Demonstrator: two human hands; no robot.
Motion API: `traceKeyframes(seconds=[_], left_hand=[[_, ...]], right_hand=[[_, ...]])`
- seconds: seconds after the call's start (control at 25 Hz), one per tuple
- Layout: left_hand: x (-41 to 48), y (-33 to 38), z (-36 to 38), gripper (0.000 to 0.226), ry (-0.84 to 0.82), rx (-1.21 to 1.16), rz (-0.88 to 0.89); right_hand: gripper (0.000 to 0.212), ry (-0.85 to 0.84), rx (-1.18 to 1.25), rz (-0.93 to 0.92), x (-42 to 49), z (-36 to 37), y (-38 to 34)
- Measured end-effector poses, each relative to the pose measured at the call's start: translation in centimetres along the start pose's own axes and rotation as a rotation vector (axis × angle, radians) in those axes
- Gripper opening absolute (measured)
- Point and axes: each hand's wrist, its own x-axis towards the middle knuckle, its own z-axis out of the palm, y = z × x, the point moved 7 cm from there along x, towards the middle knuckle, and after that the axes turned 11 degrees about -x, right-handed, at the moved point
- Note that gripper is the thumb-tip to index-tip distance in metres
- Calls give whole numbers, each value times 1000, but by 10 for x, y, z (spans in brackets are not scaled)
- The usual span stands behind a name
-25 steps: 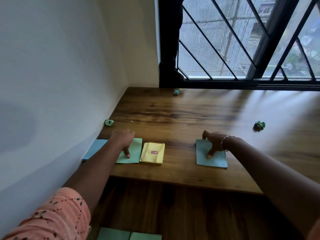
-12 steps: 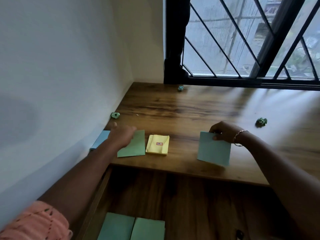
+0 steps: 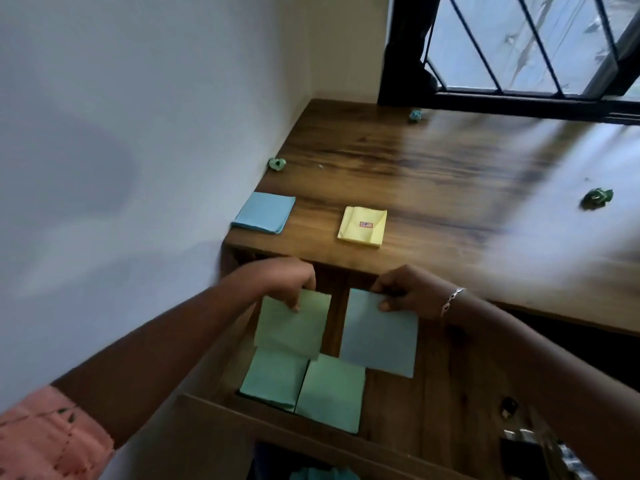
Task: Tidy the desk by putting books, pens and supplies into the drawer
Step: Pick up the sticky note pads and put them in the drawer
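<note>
Left hand (image 3: 280, 277): thumb and fingers pinch the top edge of a pale green square paper pad (image 3: 294, 327), held over the open wooden drawer (image 3: 277, 422).
Right hand (image 3: 405, 289): pinches a grey-blue square paper pad (image 3: 379, 337) beside it.
Already stowed: a teal square pad (image 3: 273, 379) and a light green square pad (image 3: 330, 393), side by side near the drawer front.
Left on the wooden table (image 3: 433, 161): a blue square pad (image 3: 265, 213), a yellow folded paper packet (image 3: 362, 225), three crumpled green paper balls (image 3: 277, 163) (image 3: 415, 115) (image 3: 597, 197).
Progress: probably about midway.
Unclear: whether the held pads touch the drawer floor.
</note>
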Motion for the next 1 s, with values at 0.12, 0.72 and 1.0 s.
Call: traceKeyframes(seconds=[0.12,0.72,1.0], left_hand=[[20,-14,58,37,-98,42,-53],[25,-39,120,73,91,418,-38],[24,-39,120,84,91,385,-51]], right_hand=[[25,-85,-125,87,14,65,1],[32,-34,-126,287,31,153,9],[28,28,-253,333,31,154,11]])
